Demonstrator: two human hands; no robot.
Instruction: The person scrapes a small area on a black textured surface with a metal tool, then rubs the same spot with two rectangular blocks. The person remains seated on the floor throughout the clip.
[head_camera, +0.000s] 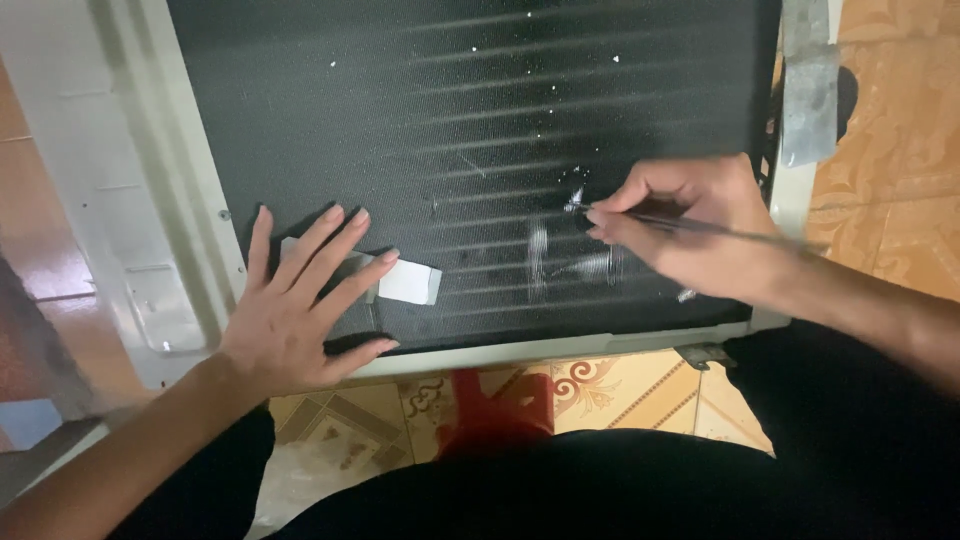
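Observation:
A large dark finned coil panel (470, 110) in a pale metal frame (190, 210) lies before me. My left hand (295, 310) rests flat on its lower left corner, fingers spread, partly covering a small white label (410, 282). My right hand (680, 225) pinches a thin dark metal tool (720, 230), its tip touching the fins at a shiny scraped spot (575, 200). Pale scuffed streaks (538, 260) mark the fins just below the tip.
Patterned orange floor tiles (600, 385) show below and to the right. A red object (490, 405) sits under the panel's near edge. A grey metal bracket (808, 90) runs along the panel's right side. My dark-clothed legs (560, 490) fill the bottom.

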